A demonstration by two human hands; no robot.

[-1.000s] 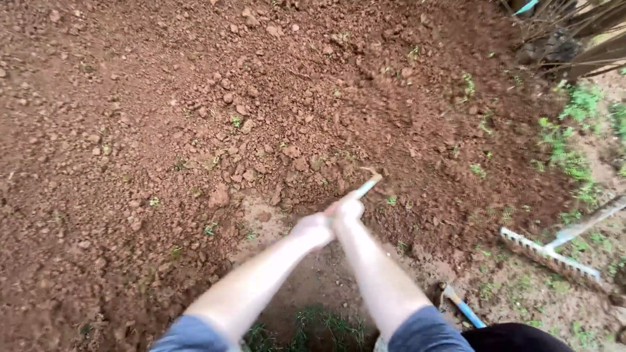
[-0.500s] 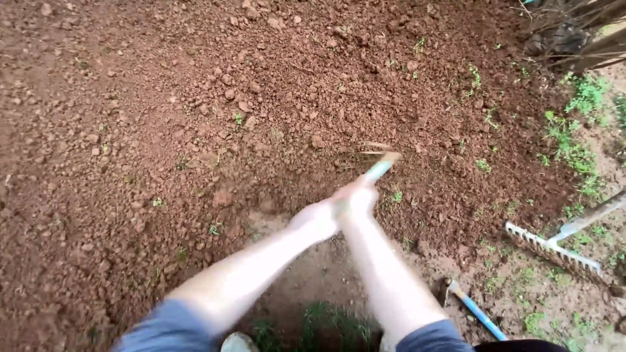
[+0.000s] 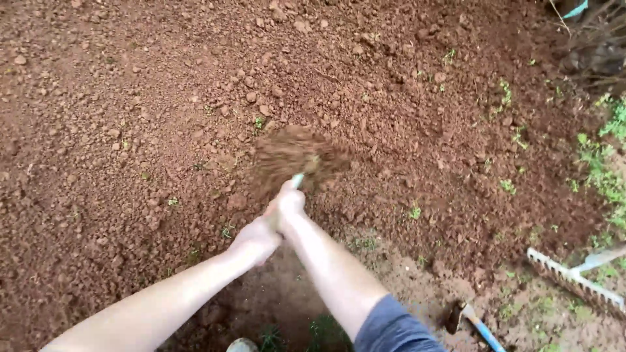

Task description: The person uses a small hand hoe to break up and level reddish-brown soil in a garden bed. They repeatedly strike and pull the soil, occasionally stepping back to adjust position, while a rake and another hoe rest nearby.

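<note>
Gripping hoe handle (image 3: 297, 180) w/ both hands, left hand (image 3: 255, 238) behind right hand (image 3: 287, 203), fingers closed round it. Head buried in flying soil (image 3: 293, 153). Prob. stiff, head-heavy; hold low on shaft.

Both my arms extended forward, converging at centre frame. Left hand (image 3: 254, 238) sits just behind right hand (image 3: 288, 203), the two touching, both fists closed around a thin handle. Left forearm bare, entering from lower left. Right forearm bare, blue sleeve at the elbow, entering from below.
</note>
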